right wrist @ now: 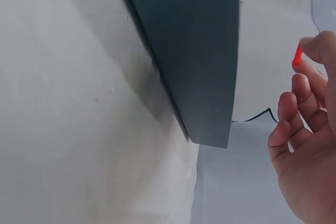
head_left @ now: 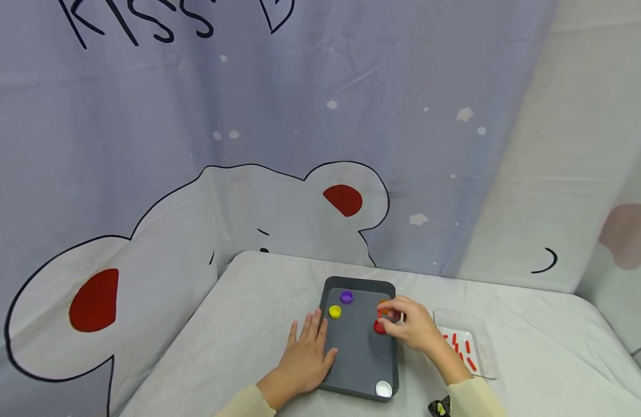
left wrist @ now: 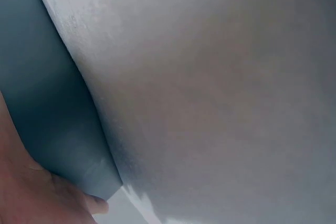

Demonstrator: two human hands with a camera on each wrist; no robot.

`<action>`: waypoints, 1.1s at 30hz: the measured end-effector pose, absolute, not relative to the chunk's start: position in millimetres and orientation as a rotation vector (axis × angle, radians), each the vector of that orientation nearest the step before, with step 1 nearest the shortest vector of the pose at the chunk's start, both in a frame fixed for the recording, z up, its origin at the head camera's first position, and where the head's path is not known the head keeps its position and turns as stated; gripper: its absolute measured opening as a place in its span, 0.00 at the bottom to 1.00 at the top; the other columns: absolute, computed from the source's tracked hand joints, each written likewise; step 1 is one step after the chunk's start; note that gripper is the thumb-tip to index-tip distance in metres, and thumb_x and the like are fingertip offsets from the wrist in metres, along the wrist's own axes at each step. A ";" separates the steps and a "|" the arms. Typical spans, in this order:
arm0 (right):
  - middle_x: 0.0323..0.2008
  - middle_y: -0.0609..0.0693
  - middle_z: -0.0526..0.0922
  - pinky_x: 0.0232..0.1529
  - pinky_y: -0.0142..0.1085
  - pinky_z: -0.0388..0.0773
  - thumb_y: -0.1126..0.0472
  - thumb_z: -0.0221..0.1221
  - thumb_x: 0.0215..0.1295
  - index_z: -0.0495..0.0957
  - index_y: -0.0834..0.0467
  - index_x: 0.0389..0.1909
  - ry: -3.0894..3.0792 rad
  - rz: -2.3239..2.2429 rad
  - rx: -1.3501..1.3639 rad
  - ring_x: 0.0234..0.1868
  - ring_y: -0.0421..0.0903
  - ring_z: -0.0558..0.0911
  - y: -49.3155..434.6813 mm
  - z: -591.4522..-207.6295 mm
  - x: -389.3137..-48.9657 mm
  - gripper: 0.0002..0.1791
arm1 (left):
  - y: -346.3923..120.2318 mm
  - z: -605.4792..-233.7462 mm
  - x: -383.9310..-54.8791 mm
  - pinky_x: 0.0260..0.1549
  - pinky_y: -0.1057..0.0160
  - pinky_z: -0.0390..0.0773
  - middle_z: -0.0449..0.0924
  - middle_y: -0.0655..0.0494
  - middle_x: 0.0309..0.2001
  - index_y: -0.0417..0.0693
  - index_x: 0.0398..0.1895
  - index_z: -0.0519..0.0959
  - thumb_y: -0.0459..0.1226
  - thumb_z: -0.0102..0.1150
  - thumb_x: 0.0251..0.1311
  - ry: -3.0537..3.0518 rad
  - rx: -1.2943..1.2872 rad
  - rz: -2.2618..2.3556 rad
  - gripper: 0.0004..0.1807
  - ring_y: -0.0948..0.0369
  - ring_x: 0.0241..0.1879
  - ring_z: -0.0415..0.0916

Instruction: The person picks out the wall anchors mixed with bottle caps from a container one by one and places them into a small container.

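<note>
My right hand (head_left: 411,325) is above the right side of a dark grey tray (head_left: 355,354), pinching a small red stick (right wrist: 297,56) between thumb and index finger. Just under those fingertips sits a round red cap (head_left: 379,328), partly covered by the thumb. An orange cap (head_left: 384,304) lies behind, largely hidden by the fingers. Fingers spread, my left hand (head_left: 304,362) rests on the tray's left edge; the left wrist view shows it against the outer wall (left wrist: 52,82). A yellow cap (head_left: 334,312) and a purple cap (head_left: 346,297) are at the tray's far left.
A white cap (head_left: 384,388) sits in the tray's near right corner. Right of the tray stands a clear plastic box (head_left: 488,353) with several red sticks (head_left: 471,364) inside. A small black object (head_left: 439,406) lies near the right sleeve. Printed cloth hangs behind the white-covered table.
</note>
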State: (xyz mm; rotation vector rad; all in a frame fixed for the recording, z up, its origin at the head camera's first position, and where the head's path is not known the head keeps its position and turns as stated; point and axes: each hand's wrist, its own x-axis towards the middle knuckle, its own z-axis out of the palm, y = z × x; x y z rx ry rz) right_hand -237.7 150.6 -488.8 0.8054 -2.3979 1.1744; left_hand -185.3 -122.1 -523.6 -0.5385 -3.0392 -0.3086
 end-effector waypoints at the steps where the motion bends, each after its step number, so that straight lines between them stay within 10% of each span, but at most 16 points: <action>1: 0.26 0.43 0.77 0.29 0.31 0.72 0.69 0.72 0.52 0.87 0.55 0.37 -2.368 1.196 0.798 0.28 0.42 0.75 151.7 -488.9 -234.9 0.12 | -122.5 -524.2 -185.4 0.72 0.34 0.44 0.46 0.41 0.81 0.38 0.78 0.59 0.56 0.42 0.76 -3.036 -0.536 -0.309 0.38 0.43 0.79 0.47; 33: 0.26 0.39 0.79 0.25 0.31 0.72 0.66 0.67 0.64 0.85 0.59 0.47 -2.497 1.195 0.440 0.24 0.37 0.75 263.9 -475.1 -194.4 0.11 | -124.4 -527.3 -190.5 0.72 0.33 0.42 0.44 0.39 0.81 0.37 0.78 0.58 0.56 0.41 0.76 -3.028 -0.564 -0.284 0.39 0.41 0.79 0.45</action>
